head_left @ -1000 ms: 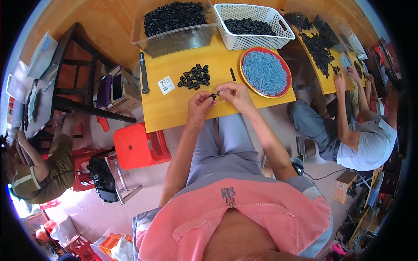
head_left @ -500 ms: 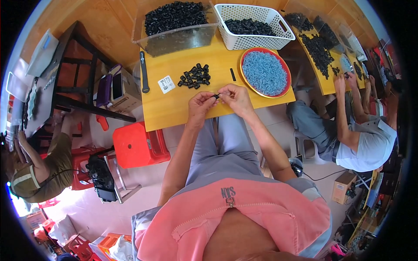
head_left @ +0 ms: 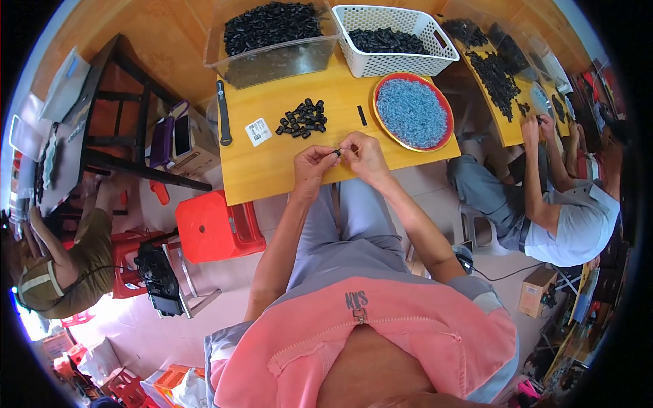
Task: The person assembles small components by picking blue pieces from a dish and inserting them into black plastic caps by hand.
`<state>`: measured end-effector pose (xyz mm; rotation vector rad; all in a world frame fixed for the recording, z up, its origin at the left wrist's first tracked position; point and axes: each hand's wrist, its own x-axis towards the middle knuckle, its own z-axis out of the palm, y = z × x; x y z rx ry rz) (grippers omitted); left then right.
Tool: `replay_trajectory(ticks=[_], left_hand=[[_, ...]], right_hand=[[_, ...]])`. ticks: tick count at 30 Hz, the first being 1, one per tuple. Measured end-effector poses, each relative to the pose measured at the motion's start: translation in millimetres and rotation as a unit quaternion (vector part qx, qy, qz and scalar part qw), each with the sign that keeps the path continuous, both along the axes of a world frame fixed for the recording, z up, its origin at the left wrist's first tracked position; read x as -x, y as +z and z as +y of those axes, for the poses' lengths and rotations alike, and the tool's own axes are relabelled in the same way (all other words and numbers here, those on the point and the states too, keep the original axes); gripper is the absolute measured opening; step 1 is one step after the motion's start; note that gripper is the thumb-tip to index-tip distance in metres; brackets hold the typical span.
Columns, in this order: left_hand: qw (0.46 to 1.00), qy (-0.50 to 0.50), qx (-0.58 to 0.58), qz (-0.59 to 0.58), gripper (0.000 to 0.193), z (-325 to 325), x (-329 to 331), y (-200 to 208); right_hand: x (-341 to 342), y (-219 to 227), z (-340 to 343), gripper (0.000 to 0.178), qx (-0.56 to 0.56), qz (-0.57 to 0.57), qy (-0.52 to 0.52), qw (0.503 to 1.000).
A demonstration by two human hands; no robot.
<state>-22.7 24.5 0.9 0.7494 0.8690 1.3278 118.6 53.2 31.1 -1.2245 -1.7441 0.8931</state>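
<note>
Over the near edge of the yellow table (head_left: 265,178), my left hand (head_left: 312,167) and my right hand (head_left: 364,156) meet fingertip to fingertip. Between them is a small black plastic part (head_left: 337,152), pinched by the left thumb and forefinger. The right fingers are closed at its other end; whether they hold a second tiny piece is too small to make out. Just beyond my hands lies a loose group of short black cylindrical parts (head_left: 303,117). To the right stands a red-rimmed round tray (head_left: 450,122) heaped with small translucent blue pieces (head_left: 413,112).
At the back are a clear bin (head_left: 272,64) of black parts and a white perforated basket (head_left: 401,66). A white label (head_left: 258,132), a black strap-like tool (head_left: 224,112) and a black strip (head_left: 362,115) lie on the table. A red stool (head_left: 211,228) stands left; co-workers sit on both sides.
My hands stay together at the black part, with only a slight shift of the right fingers. The whole view has moved a little; nothing else visibly differs.
</note>
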Motion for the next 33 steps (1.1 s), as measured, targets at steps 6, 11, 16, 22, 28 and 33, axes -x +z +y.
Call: replay_trajectory(ticks=[6,11,16,22,28,33], left_hand=[[1.0,0.014,0.006,0.006,0.008,0.6,-2.6,-1.4],[0.999,0.039,0.002,0.03,0.007,2.9,-7.8,-4.4],[0.993,0.073,0.002,0.096,0.007,3.6,-11.7,-6.0],[0.986,0.131,0.005,0.104,0.005,4.1,-16.0,-7.2],[0.981,0.142,0.032,0.127,0.005,4.8,-22.4,-1.7],[0.979,0.15,0.039,0.134,0.004,9.4,-21.1,-8.8]], right_hand=[[-1.8,3.5,1.5,0.004,-0.007,-0.029,0.013,0.999],[2.8,2.7,2.1,0.006,-0.011,-0.017,-0.011,1.0],[3.8,-3.6,2.9,0.005,-0.006,-0.02,-0.018,1.0],[12.2,-6.5,-10.5,0.018,-0.058,-0.019,-0.028,0.998],[21.3,-13.5,-18.7,0.024,-0.09,-0.027,-0.089,0.992],[22.4,-11.0,-18.3,0.024,-0.102,-0.048,-0.096,0.989]])
